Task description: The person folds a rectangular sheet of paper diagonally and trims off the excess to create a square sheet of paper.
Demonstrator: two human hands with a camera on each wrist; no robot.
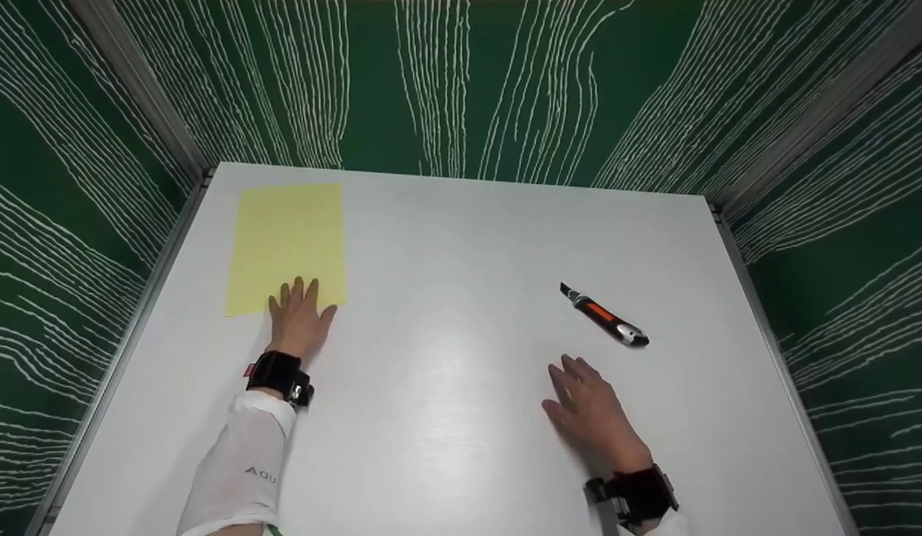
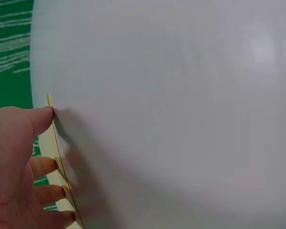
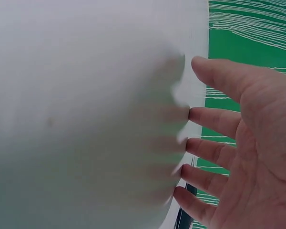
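Observation:
A yellow sheet of paper (image 1: 288, 238) lies flat at the far left of the white table (image 1: 446, 357). On its near edge rests my left hand (image 1: 301, 324), fingers spread over the paper and thumb by the right corner. In the left wrist view the fingertips of that hand (image 2: 19, 162) touch the sheet (image 2: 62, 162). My right hand (image 1: 591, 409) is on the right side with extended fingers, its fingertips on the tabletop and nothing held. Just beyond it lies a black and orange utility knife (image 1: 606, 318), blade out and pointing to the far left.
Green panels (image 1: 498, 89) with white wavy lines surround the table at the back and both sides. Grey metal posts (image 1: 144, 85) rise at the two back corners. Each wrist wears a black strap (image 1: 274, 372) with a small camera.

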